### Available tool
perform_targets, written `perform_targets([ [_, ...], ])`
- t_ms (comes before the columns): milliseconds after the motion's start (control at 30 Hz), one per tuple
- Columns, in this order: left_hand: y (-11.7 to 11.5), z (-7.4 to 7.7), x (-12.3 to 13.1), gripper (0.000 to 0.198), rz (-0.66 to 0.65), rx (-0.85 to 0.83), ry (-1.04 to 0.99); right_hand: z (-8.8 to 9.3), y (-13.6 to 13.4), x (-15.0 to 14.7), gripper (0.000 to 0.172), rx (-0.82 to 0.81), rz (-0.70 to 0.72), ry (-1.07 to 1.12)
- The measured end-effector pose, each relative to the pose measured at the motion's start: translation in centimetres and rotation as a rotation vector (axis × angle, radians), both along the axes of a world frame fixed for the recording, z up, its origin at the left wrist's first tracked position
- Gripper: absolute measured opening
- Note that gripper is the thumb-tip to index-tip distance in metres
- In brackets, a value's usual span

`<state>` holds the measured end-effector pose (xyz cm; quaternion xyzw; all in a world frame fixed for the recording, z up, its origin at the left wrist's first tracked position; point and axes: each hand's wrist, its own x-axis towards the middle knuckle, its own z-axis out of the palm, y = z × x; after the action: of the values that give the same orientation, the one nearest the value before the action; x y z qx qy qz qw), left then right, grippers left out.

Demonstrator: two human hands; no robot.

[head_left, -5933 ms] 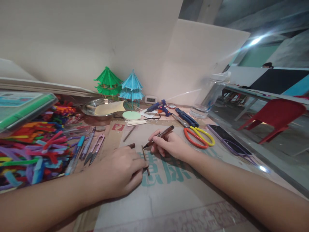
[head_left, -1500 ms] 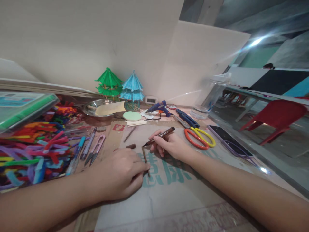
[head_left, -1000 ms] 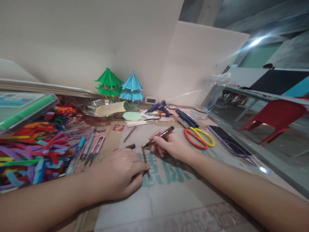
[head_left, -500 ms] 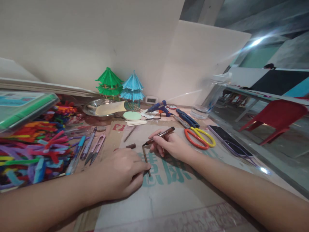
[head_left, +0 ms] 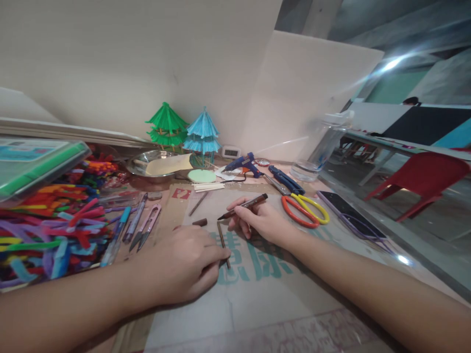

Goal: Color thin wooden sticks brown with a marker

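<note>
My right hand point(head_left: 253, 218) is closed around an uncapped brown marker point(head_left: 248, 205), its tip pointing left near the upper end of a thin brown stick point(head_left: 222, 238). My left hand point(head_left: 196, 257) is curled palm-down over the board, with a fingertip pressing on this stick's lower part. The marker's brown cap point(head_left: 199, 222) lies just above the left knuckles. Another dark stick point(head_left: 198, 204) rests farther back, touched by neither hand. Under both hands is a board point(head_left: 191, 323) with green and reddish printed lettering.
Colourful pipe cleaners point(head_left: 55, 235), pens and pink snips point(head_left: 150, 225) lie left. Behind stand green point(head_left: 166, 122) and blue point(head_left: 203, 130) tiered paper models, a metal bowl point(head_left: 147, 169) and a glue gun point(head_left: 245, 164). Scissors point(head_left: 305, 211), a phone point(head_left: 349, 213) and a water container point(head_left: 312, 152) are right.
The marker tip has shifted slightly at the stick's upper end, and the marker is a little higher and to the right. The left hand looks almost unmoved.
</note>
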<state>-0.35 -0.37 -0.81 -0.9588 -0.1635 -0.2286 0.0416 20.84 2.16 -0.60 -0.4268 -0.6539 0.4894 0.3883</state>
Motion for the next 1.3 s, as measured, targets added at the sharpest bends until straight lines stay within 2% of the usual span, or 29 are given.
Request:
perform_targets([
  [600, -0.40, 0.22, -0.24, 0.027, 0.055, -0.031, 0.003, -0.52, 0.50, -0.51, 0.035, -0.012, 0.028, 0.028],
  [1300, -0.31, 0.06, -0.16, 0.027, 0.013, 0.018, -0.005, -0.46, 0.29, -0.08, 0.026, -0.003, 0.005, 0.018],
])
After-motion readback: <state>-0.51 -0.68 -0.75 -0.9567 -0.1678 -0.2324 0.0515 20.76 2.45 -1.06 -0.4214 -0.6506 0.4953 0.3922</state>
